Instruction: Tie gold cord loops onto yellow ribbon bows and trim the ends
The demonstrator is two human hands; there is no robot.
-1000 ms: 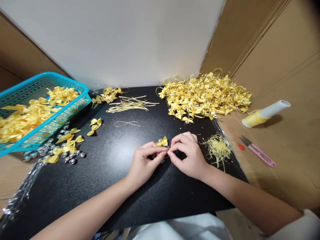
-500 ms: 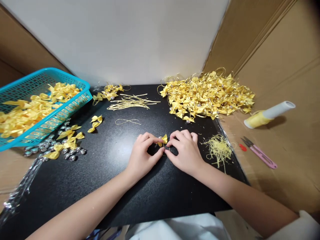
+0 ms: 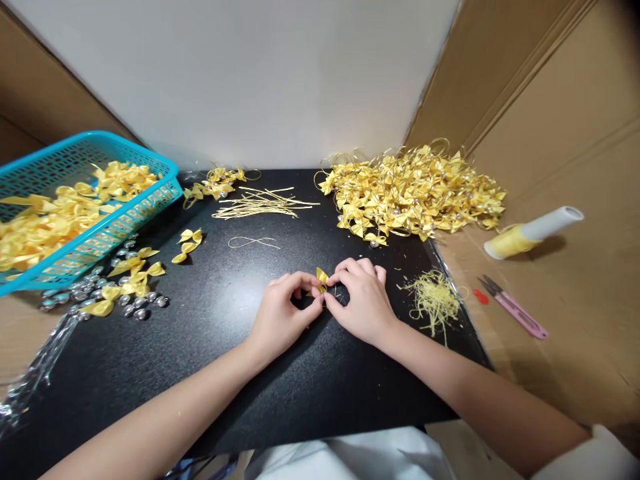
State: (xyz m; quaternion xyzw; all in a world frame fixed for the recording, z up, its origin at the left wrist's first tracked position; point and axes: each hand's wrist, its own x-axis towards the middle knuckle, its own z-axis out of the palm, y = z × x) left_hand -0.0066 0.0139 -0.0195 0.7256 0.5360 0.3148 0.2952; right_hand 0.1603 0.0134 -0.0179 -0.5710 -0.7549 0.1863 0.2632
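Note:
Over the middle of the black table (image 3: 200, 373), my left hand (image 3: 285, 310) and my right hand (image 3: 364, 300) meet fingertip to fingertip. Between them is a yellow ribbon bow (image 3: 322, 275), partly covered by my fingers. My left thumb and fingers are closed on the bow. The right thumb and forefinger pinch close beside it, seemingly on a thin gold cord whose loose end (image 3: 338, 291) shows under the palm. Any bell at the bow is hidden. Behind the hands lies a single crossed cord loop (image 3: 253, 241).
At left stands a blue basket (image 3: 173, 175) of yellow bows, with silver bells (image 3: 140, 313) and loose bows (image 3: 135, 283) beside it. Cut cords (image 3: 263, 203) lie at the back. On the right are a heap of corded bows (image 3: 415, 193), thread scraps (image 3: 435, 298), pink snips (image 3: 520, 312) and a thread tube (image 3: 533, 233).
Both hands have shifted slightly left in view with the bow, their fingertips now closer together. The whole scene has also drifted a little left.

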